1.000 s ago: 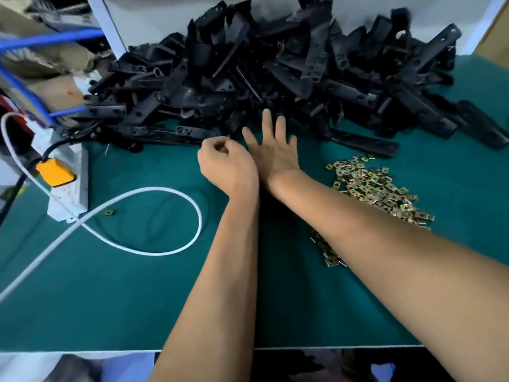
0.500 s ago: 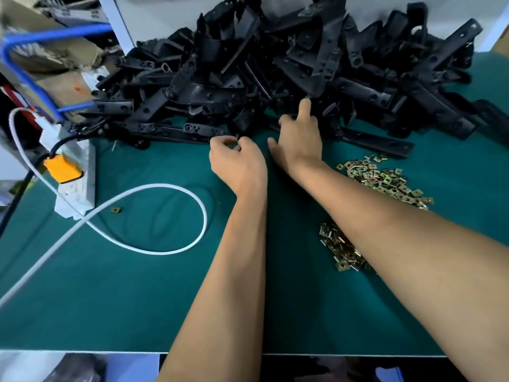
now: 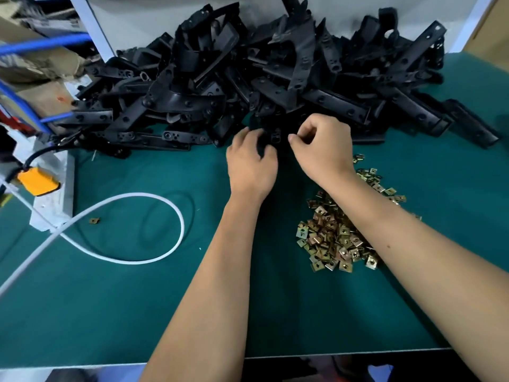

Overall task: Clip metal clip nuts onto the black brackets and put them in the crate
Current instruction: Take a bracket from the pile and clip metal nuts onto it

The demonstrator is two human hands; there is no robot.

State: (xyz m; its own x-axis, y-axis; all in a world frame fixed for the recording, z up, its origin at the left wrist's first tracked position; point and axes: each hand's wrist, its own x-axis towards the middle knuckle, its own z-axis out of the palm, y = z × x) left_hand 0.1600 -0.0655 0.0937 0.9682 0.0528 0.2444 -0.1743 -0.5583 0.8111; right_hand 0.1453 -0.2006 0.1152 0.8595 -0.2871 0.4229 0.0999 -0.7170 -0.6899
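A black bracket [image 3: 275, 137] at the near edge of the bracket pile [image 3: 248, 86] is gripped by the left hand [image 3: 252, 164]; the right hand [image 3: 322, 150] is pinched, contents indiscernible. The bracket is best steadied while a clip nut from the heap [image 3: 334, 238] nearer than the pile is pushed fully home.

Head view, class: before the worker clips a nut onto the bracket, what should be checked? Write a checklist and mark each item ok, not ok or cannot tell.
1. Bracket in hand: the left hand grips a bracket at the front of the bracket pile. Ok.
2. Nut in the right hand: its fingers are curled as if pinching, but no nut shows. Cannot tell.
3. Nut supply: a nut pile lies under the right forearm. Ok.
4. Crate ready for finished brackets: none is in view. Cannot tell.
5. Work area: a stray nut lies by the white cable, apart from the hands. Ok.
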